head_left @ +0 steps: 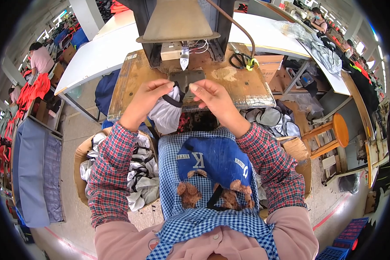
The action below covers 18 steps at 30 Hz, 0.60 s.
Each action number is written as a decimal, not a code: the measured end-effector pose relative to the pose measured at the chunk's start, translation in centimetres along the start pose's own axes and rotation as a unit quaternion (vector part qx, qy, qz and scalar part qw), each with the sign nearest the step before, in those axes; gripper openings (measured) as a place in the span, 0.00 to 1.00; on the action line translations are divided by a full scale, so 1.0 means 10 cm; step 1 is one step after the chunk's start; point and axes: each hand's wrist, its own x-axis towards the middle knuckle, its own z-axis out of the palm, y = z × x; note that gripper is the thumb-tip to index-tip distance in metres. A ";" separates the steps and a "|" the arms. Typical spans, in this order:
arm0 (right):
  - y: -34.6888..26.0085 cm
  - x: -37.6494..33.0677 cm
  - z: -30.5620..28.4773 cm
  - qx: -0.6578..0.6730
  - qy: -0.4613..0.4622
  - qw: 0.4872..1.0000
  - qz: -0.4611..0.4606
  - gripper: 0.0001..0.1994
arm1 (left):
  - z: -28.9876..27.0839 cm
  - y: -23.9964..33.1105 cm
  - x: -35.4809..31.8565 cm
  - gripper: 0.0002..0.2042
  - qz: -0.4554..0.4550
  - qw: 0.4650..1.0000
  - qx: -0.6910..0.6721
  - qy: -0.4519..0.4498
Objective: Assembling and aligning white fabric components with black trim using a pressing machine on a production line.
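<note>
My left hand point(151, 96) is closed at the front of the worn wooden machine table point(130, 93), pinching the black band of a white fabric piece point(167, 113). The cloth hangs down from my fingers over the table edge. Close by on the right, my right hand point(214, 97) is also closed, thumb and forefinger pressed together beside the dark end of the band. What those fingertips hold is too small to make out. Just beyond both hands, a pointed metal tip point(184, 58) points down from the machine point(177, 21) over a dark metal plate point(196, 77).
Black-handled scissors point(238, 60) with a yellow tie lie at the table's right. A cardboard box point(83, 151) of white and black fabric pieces stands at my left. More such pieces point(275, 121) lie at right, near a wooden stool point(340, 130). Blue cloth point(212, 156) covers my lap.
</note>
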 end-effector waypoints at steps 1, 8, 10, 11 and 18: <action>0.01 0.00 0.02 -0.021 0.011 0.999 -0.047 0.14 | 0.00 0.00 0.00 0.13 -0.003 1.000 0.011 -0.012; 0.04 0.09 0.07 -0.023 -0.020 0.999 -0.041 0.11 | 0.03 0.04 0.06 0.14 0.010 0.998 0.063 -0.011; 0.04 0.12 0.06 0.004 -0.001 1.000 -0.014 0.10 | 0.01 0.04 0.10 0.15 0.005 0.997 0.079 -0.012; 0.04 0.14 0.07 0.014 -0.005 1.000 -0.010 0.10 | 0.00 0.03 0.12 0.15 0.001 0.997 0.080 -0.011; 0.09 0.27 0.07 0.098 0.028 0.995 0.020 0.10 | -0.02 0.04 0.28 0.15 -0.013 0.997 0.078 -0.016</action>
